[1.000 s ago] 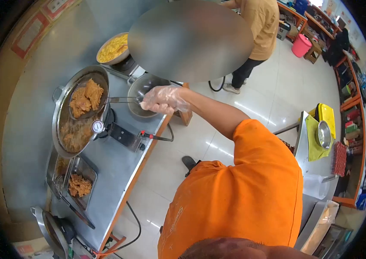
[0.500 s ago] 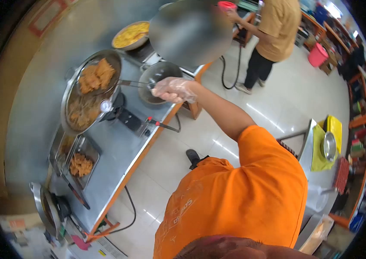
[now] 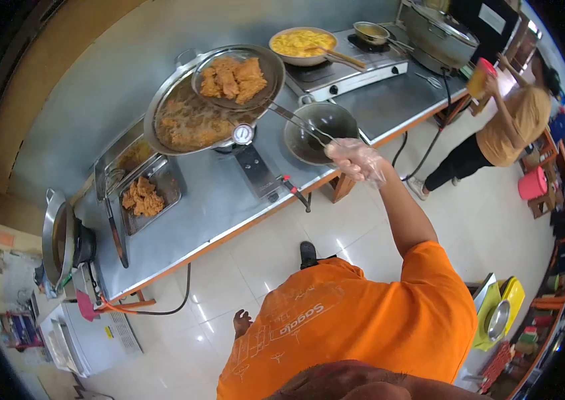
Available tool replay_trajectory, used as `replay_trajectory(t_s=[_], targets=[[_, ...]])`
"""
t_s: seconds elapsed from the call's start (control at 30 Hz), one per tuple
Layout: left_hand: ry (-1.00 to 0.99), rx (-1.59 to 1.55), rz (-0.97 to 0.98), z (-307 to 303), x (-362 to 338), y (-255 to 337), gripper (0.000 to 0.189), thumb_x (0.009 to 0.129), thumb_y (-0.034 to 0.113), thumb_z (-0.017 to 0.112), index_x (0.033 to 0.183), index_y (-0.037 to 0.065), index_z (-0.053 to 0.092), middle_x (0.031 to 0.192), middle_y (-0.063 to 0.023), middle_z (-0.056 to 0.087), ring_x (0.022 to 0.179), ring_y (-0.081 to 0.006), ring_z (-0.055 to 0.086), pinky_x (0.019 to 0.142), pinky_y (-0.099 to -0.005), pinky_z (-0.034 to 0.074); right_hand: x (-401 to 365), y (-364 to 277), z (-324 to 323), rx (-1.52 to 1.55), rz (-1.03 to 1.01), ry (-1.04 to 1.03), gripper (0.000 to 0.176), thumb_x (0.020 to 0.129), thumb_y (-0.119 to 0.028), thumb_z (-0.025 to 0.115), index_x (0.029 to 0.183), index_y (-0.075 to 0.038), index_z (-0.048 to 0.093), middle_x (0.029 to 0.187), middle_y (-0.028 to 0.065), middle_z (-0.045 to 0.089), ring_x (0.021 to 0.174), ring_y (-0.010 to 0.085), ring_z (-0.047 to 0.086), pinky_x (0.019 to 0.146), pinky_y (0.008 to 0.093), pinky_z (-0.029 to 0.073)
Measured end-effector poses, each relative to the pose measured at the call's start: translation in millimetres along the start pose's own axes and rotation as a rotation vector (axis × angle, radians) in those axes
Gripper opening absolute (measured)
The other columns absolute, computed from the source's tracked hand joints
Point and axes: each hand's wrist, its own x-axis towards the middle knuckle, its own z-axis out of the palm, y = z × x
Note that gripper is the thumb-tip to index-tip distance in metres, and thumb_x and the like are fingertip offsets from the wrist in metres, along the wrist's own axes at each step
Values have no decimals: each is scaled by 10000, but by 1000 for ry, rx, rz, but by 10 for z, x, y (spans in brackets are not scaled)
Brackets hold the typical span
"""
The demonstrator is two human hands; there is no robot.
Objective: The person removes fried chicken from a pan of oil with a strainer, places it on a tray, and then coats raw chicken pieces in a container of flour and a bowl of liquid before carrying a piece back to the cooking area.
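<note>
My right hand [image 3: 357, 162], in a clear plastic glove, is closed around the end of the long wire handle of a skimmer [image 3: 287, 114]. The skimmer's round basket is held above the far right part of a large wok [image 3: 151, 127] of bubbling oil. Several pieces of golden fried chicken [image 3: 234, 80] lie in the basket. More food shows in the oil, and a dial thermometer [image 3: 243, 134] sits at the wok's near edge. Low beside my orange shirt, my left hand [image 3: 242, 323] hangs with its fingers apart, holding nothing.
An empty dark wok [image 3: 319, 143] stands under the skimmer handle. Left are a metal tray [image 3: 174, 190] with fried pieces and tongs [image 3: 117, 233]. Behind are a pan of yellow food [image 3: 304, 43] and a large pot [image 3: 439, 40]. A co-worker [image 3: 506, 127] holds a jug.
The view has swung, so the counter sits farther right and the stove shows. My left hand has come into view. The skimmer with chicken remains over the wok; the co-worker has raised the jug.
</note>
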Motion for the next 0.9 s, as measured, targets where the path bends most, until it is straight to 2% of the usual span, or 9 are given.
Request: replay_trajectory(t_s=[0.13, 0.27, 0.43, 0.47, 0.53, 0.63, 0.73, 0.87, 0.9], targets=[[0, 320, 2, 0, 147, -58, 505, 885, 182, 628, 1339, 25, 473, 865, -150, 669, 585, -236, 605, 506, -357, 507, 95, 43, -114, 23, 26, -25, 287, 912, -271, 667, 765, -136, 462, 537, -57, 405, 327, 30, 356, 261, 210, 251], [11, 193, 3, 28, 201, 183, 436, 896, 175, 622, 1305, 62, 518, 787, -110, 654, 548, -206, 587, 461, -349, 475, 137, 90, -230, 27, 44, -72, 182, 938, -261, 629, 849, -150, 516, 575, -80, 443, 366, -3, 367, 285, 177, 240], [8, -187, -137, 182, 325, 965, 393, 911, 179, 617, 1288, 98, 541, 732, -73, 626, 496, -163, 546, 408, -333, 434, 187, 80, -238, 48, 69, 1, 241, 909, -252, 684, 845, -121, 492, 526, -46, 400, 325, 40, 339, 261, 209, 226], [62, 21, -47, 239, 407, 1021, 406, 909, 187, 625, 1296, 102, 534, 736, -71, 621, 501, -149, 536, 408, -316, 432, 198, 88, -248, 59, 76, 2, 234, 910, -249, 683, 852, -122, 494, 525, -45, 399, 325, 40, 335, 262, 209, 220], [93, 109, -98, 317, 451, 1347, 417, 900, 198, 638, 1294, 106, 539, 730, -64, 619, 517, -142, 538, 419, -302, 431, 168, 41, -232, 77, 91, 5, 222, 912, -242, 681, 865, -123, 499, 522, -43, 396, 326, 39, 329, 265, 209, 209], [115, 236, -45, 402, 489, 1709, 442, 878, 218, 646, 1287, 85, 548, 766, -88, 656, 591, -155, 583, 503, -308, 479, 182, 31, -279, 86, 107, 34, 190, 905, -200, 674, 898, -106, 510, 527, -35, 414, 327, 49, 333, 262, 223, 224], [51, 215, 85, 407, 561, 1825, 447, 876, 226, 646, 1286, 76, 549, 798, -114, 677, 632, -168, 611, 540, -330, 503, 228, 88, -382, 138, 94, -9, 178, 888, -159, 676, 905, -83, 516, 520, -21, 427, 321, 68, 347, 255, 241, 248], [77, 395, 42, 357, 608, 1797, 423, 884, 249, 658, 1271, 100, 574, 814, -108, 687, 677, -184, 634, 569, -340, 517, 252, 88, -413, 97, 60, -41, 206, 879, -196, 684, 868, -108, 498, 535, -30, 426, 330, 60, 346, 265, 219, 250], [46, 261, 18, 264, 734, 1632, 407, 889, 269, 666, 1257, 113, 588, 809, -99, 688, 702, -184, 638, 576, -343, 520, 261, 110, -434, 126, 67, -26, 194, 872, -174, 677, 869, -90, 502, 530, -19, 435, 322, 72, 350, 259, 233, 260]])
